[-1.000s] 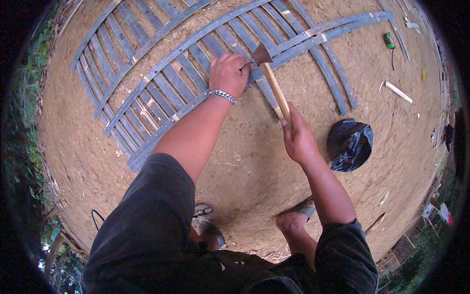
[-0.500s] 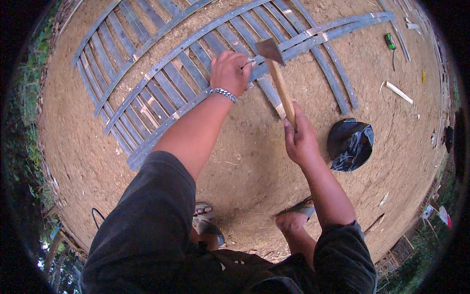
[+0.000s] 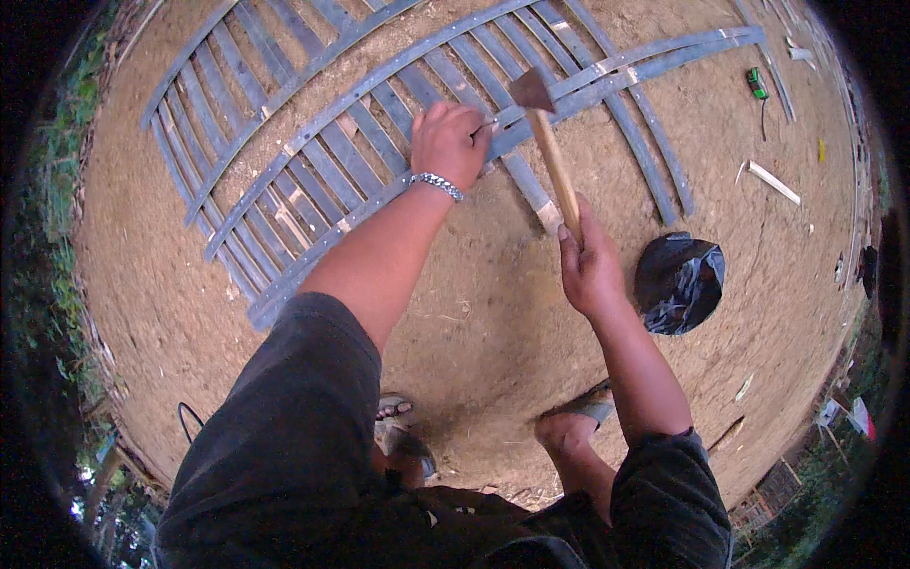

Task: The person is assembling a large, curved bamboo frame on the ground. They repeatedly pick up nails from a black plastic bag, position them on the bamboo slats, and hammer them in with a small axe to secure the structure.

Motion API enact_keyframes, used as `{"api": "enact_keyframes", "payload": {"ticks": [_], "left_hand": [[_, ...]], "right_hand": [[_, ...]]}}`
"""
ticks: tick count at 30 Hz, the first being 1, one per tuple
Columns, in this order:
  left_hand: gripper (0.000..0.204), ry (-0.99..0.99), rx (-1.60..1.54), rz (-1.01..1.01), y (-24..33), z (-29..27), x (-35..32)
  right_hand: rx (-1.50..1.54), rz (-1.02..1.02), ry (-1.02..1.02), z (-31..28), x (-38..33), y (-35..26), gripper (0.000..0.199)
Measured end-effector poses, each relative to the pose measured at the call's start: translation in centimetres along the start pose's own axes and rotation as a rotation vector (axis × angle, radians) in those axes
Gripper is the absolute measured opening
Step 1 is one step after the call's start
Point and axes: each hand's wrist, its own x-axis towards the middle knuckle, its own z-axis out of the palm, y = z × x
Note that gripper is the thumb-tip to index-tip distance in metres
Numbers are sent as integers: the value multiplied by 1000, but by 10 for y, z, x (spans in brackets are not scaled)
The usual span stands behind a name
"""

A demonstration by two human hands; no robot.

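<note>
Holding a nail point(image 3: 485, 124) on the slats point(image 3: 313, 161), my left grip point(image 3: 448, 142) pinches it; my right grip point(image 3: 588, 270) squeezes the hammer point(image 3: 550, 156) handle.

— Surface?
— Bare dirt ground point(image 3: 493, 313).
— Items lying on it?
— A grey slatted frame point(image 3: 313, 161), a black plastic bag point(image 3: 679, 283), a green tool point(image 3: 756, 83), a pale wood strip point(image 3: 773, 182).

To your right on the bare earth lies one package: a crumpled, glossy black plastic bag point(image 3: 680, 283), roughly round, with its mouth open. You have no labels, signs or screens clearly in view.
</note>
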Motion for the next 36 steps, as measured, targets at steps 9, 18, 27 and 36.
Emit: {"api": "enact_keyframes", "payload": {"ticks": [9, 18, 27, 36], "left_hand": [[18, -74, -21, -26, 3, -5, 1], [58, -42, 245, -183, 2, 13, 7], [64, -117, 272, -201, 4, 11, 8], [57, -101, 244, -206, 6, 8, 8]], "right_hand": [[-12, 70, -76, 2, -2, 5, 47], [-37, 28, -79, 16, -6, -4, 58], [-37, -260, 142, 13, -8, -3, 59], [1, -146, 91, 12, -8, -5, 64]]}}
